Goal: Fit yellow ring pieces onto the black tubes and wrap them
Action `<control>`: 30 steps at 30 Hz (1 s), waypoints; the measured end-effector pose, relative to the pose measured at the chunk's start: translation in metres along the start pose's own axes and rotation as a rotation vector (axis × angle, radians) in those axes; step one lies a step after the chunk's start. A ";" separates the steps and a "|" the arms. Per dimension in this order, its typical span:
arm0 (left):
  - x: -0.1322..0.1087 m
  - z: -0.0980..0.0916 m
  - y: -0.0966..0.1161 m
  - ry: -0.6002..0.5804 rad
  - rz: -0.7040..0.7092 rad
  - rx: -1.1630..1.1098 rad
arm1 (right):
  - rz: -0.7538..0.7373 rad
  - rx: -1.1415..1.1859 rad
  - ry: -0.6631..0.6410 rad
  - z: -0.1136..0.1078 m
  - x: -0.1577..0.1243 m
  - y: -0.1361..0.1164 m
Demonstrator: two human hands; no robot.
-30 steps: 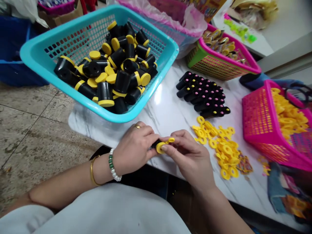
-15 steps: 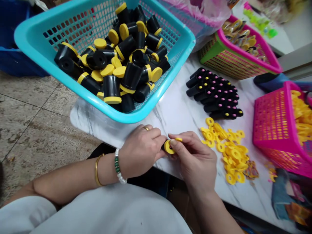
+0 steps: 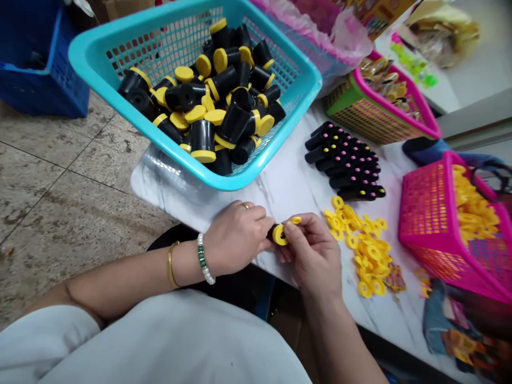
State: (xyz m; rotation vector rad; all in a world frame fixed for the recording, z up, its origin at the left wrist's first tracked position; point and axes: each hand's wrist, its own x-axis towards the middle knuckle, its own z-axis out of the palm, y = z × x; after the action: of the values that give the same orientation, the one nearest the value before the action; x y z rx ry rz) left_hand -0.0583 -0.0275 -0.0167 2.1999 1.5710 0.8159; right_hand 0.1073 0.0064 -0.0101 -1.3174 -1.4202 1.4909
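Observation:
My left hand (image 3: pixel 240 234) is closed around a small black cylinder (image 3: pixel 271 232), most of it hidden by the fingers. On the cylinder's right end sits a yellow plastic ring (image 3: pixel 280 235). My right hand (image 3: pixel 314 248) pinches this ring between thumb and fingers; another bit of yellow shows above the thumb. Just right of that hand, a pile of loose yellow rings (image 3: pixel 370 253) lies on the marble-patterned table (image 3: pixel 276 184). Behind the pile lie stacked black tubes (image 3: pixel 346 160) with pink or yellow tips.
A turquoise basket (image 3: pixel 184 178) of black cylinders with yellow caps overhangs the table's left edge. At right stands a pink basket (image 3: pixel 426 213) of yellow parts. A green-and-pink basket (image 3: pixel 360 112) is at the back. A blue crate (image 3: pixel 68 90) rests on the floor.
The whole view has shifted a little, so the table items at right appear further left. Both hands keep their hold on the cylinder and ring, with only slight finger movement.

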 end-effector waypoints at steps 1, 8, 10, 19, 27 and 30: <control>0.000 0.001 0.000 0.004 -0.003 0.005 | 0.017 -0.009 0.010 0.001 0.000 0.000; 0.000 0.000 0.001 -0.001 0.007 0.026 | -0.022 -0.137 0.148 0.009 -0.005 -0.002; 0.000 -0.001 0.002 -0.006 -0.008 0.035 | -0.094 -0.210 0.197 0.010 -0.007 -0.001; -0.001 0.002 0.004 0.006 -0.033 0.068 | 0.103 -0.245 -0.084 -0.001 0.004 -0.011; 0.012 -0.032 0.006 -0.266 -0.243 -0.346 | 0.235 -0.163 -0.174 -0.004 0.000 -0.011; 0.017 -0.030 0.006 -0.289 -0.322 -0.462 | 0.304 0.024 -0.264 -0.004 0.001 -0.012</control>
State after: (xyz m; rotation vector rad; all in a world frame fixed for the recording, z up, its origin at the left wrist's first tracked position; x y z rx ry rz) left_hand -0.0681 -0.0156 0.0151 1.6047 1.3774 0.6469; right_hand 0.1092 0.0105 0.0019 -1.4091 -1.4006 1.9361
